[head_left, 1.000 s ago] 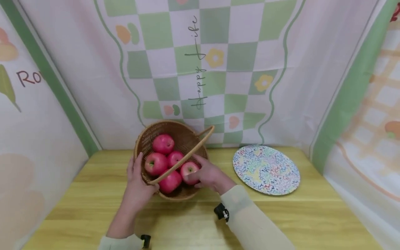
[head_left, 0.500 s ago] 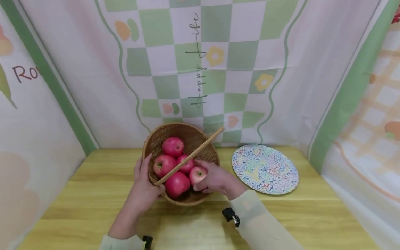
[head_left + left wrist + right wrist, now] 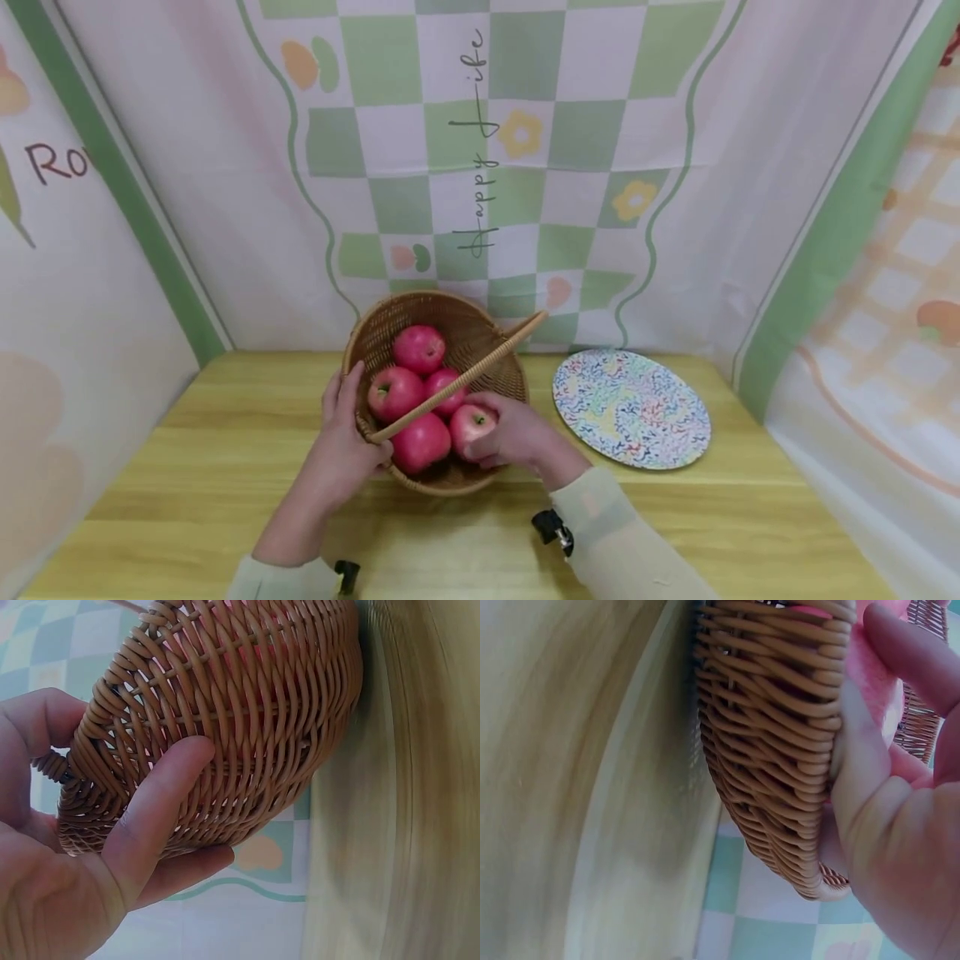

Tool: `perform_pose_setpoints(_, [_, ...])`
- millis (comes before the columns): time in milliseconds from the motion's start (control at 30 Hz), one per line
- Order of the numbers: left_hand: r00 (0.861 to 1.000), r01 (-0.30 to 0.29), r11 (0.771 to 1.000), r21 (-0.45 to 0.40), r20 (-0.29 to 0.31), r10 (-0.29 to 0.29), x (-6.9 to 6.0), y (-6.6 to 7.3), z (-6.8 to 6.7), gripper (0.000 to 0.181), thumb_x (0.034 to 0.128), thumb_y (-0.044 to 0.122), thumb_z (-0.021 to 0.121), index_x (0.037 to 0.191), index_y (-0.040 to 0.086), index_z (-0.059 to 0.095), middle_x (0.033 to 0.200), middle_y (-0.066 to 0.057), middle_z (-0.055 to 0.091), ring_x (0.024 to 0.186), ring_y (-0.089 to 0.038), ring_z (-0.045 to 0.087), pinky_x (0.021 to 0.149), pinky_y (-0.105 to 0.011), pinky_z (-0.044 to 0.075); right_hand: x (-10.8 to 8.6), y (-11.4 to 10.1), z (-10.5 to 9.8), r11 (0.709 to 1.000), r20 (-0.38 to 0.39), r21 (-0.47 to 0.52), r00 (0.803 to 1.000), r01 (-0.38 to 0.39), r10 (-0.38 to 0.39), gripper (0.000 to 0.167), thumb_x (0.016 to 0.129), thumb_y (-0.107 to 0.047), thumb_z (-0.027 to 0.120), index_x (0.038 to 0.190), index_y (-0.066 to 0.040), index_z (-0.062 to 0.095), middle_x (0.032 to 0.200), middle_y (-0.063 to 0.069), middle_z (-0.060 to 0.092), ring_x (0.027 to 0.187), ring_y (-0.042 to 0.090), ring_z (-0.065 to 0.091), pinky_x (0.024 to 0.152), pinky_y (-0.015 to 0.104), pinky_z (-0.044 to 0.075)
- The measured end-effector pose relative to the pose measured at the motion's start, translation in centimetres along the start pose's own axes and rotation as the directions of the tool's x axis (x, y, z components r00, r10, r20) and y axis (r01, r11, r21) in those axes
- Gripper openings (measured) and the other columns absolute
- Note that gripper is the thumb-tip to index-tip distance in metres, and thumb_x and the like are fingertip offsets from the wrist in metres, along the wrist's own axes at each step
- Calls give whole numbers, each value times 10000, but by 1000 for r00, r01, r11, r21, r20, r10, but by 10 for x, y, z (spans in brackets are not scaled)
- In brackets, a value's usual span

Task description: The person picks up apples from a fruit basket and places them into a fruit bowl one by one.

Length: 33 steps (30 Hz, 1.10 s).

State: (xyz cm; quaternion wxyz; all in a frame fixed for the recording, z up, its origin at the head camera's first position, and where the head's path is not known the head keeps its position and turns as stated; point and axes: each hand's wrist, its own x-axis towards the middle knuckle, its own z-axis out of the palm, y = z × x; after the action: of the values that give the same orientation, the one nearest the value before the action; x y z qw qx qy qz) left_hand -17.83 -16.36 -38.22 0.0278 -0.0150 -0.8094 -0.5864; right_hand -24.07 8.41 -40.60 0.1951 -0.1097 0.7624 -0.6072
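The basket (image 3: 468, 325) stands on the wooden table (image 3: 195, 467), and five red apples lie inside it. The left hand (image 3: 345, 454) is partly closed on the basket's near left edge; close up, its thumb (image 3: 161, 806) lies along the woven outer wall. The right hand (image 3: 521, 433) reaches over the basket's right rim, half closed, thumb and fingers curved about the right apple (image 3: 472, 427), which sits low in the basket by that side. Of the others, the front apple (image 3: 420, 443) is nearest the basket's near rim, the left apple (image 3: 394, 393) is by its left wall, the middle apple (image 3: 445, 390) is partly behind the handle (image 3: 468, 379), and the back apple (image 3: 418, 348) lies farthest in. That handle slants over the basket's mouth from near left to far right. Well to the right of the basket, a round speckled plate (image 3: 632, 408) lies on the table. Behind the basket hangs a cloth (image 3: 592, 54) with green and white checks and the words "Happy Life". Both forearms come in from this side of the basket, in pale sleeves (image 3: 622, 533).
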Motion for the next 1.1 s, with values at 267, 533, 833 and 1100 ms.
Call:
perform_pose_setpoints(267, [1000,-15,999,38,2,15,1,-1,2,1137,770,-136,676,1610,329,68,1626,10,-146,954,-382,601,602,-354,571,-1,5,-2,999,-6,53,1000,-3,3,785,703,51,800,1427,-103,536,1269,229,517,816,299,671,680,466,579])
perform_pose_setpoints(533, [998,-58,977,207,-26,65,1,-4,3,1135,742,-64,738,1606,286,89,1630,-43,-131,673,-240,585,524,-305,470,-4,11,-2,989,10,147,1000,6,-7,812,717,71,746,1469,-65,473,1270,269,513,791,317,680,727,507,569])
perform_pose_setpoints(833, [987,-112,937,330,-72,143,0,-6,8,1055,753,-27,777,1573,196,153,1625,-123,-65,669,-270,576,519,-311,458,-6,16,-2,983,11,185,1000,10,-12,829,728,70,748,1485,-48,431,1249,284,509,792,344,680,727,502,570])
perform_pose_setpoints(1100, [964,-174,901,397,-120,239,3,-18,10,1005,741,-43,747,1550,165,189,1622,-141,-4,534,-207,513,489,-310,463,-7,14,-5,973,59,228,997,30,-45,777,763,77,749,1469,-104,482,1321,268,480,911,356,657,732,504,569])
